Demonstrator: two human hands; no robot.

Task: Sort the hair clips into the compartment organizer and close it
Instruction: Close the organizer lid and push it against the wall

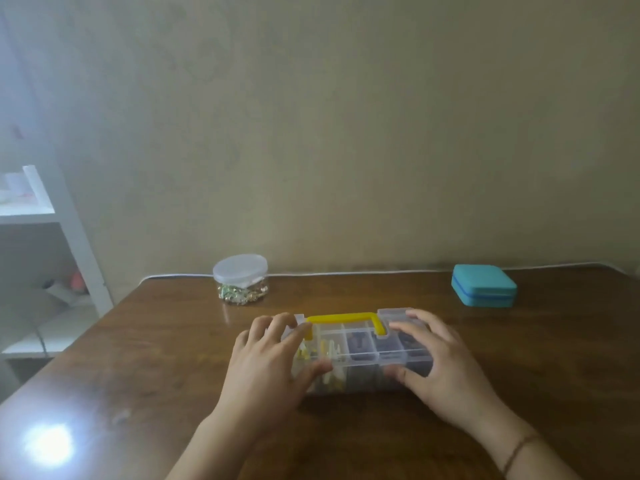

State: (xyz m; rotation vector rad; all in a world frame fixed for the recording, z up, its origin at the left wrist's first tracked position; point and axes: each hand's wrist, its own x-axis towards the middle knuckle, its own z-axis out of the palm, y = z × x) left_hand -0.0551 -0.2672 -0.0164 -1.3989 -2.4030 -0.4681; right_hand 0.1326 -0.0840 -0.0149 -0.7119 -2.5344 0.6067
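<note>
A clear plastic compartment organizer point(360, 344) with a yellow handle point(343, 318) stands on the wooden table, its lid down. Yellow clips point(330, 351) fill its left compartments and dark clips point(360, 342) the middle and right ones. My left hand point(266, 372) grips the organizer's left end, fingers on top and thumb on the front wall. My right hand point(440, 365) grips its right end the same way.
A clear round jar point(240, 278) with a white lid and gold and green pieces stands at the back. A teal zip case point(483, 285) lies at the back right. A white shelf unit point(52, 244) is left of the table point(156, 375).
</note>
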